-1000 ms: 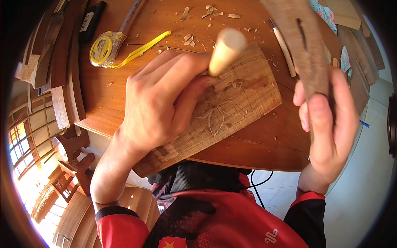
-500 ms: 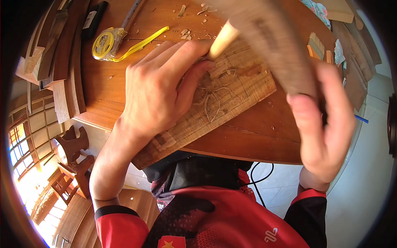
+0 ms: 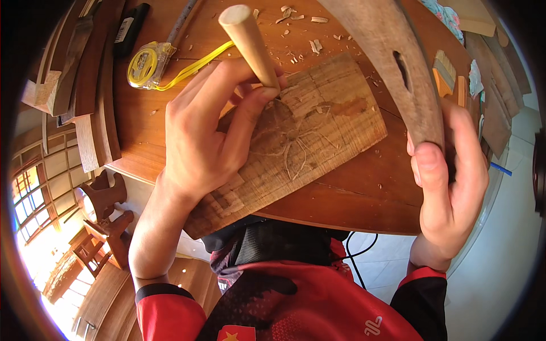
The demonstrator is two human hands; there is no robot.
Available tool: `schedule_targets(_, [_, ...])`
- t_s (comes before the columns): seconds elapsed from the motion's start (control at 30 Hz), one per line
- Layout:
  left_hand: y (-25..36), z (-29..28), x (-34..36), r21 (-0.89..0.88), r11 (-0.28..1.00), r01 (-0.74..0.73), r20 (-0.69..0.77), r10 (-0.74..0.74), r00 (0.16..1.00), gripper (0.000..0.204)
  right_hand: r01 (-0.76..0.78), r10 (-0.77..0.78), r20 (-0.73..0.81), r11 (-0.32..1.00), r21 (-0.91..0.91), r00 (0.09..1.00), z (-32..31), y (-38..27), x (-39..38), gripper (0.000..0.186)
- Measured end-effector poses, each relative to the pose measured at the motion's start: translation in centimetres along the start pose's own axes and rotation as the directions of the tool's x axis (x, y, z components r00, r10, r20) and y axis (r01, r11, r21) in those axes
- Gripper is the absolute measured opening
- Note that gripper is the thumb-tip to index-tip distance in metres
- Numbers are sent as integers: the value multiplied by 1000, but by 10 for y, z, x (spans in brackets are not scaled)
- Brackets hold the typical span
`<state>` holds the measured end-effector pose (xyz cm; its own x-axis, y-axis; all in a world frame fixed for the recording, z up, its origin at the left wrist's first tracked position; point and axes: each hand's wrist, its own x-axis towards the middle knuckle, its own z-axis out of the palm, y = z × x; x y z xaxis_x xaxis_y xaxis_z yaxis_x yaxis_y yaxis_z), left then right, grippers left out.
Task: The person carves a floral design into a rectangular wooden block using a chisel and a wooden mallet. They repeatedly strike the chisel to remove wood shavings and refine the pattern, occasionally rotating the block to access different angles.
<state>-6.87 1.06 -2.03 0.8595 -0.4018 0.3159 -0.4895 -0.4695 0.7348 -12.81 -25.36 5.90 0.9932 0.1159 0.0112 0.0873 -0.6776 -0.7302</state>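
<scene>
Over the carved board (image 3: 335, 122) on the counter (image 3: 352, 196), our left fingers (image 3: 263, 95) pinch a wooden-handled carving tool (image 3: 248, 38) low, seemingly to free its top, while our right fingers (image 3: 430, 158) grip a curved wooden club (image 3: 387, 40).

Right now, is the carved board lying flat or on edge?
Flat: the carved board shows its broad face upward, partly overhanging the table.

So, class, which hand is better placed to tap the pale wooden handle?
Likely the right hand: it grips the curved wooden piece, whereas the left hand pinches the pale handle over the carved board.
</scene>
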Motion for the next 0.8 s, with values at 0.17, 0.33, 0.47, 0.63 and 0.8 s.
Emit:
schedule_targets(0.17, [0,0,2,11,1000,-15,29,15,999,16,-26,26,4,999,28,1000,2,5,1,52])
schedule_targets(0.33, [-3,-1,-2,94,995,-35,54,30,998,16,23,-23,-5,1000,19,1000,2,5,2,55])
schedule_targets(0.47, [-5,-3,0,130,990,-54,65,46,997,16,68,-68,-32,998,-1,997,2,0,3,54])
schedule_targets(0.63, [-4,-2,2,87,996,-15,50,10,999,18,85,-86,-48,996,-8,995,3,-2,2,52])
schedule_targets(0.8, [-1,-4,4,-46,998,36,25,-35,999,20,70,-71,-39,997,-32,997,2,-1,-2,49])
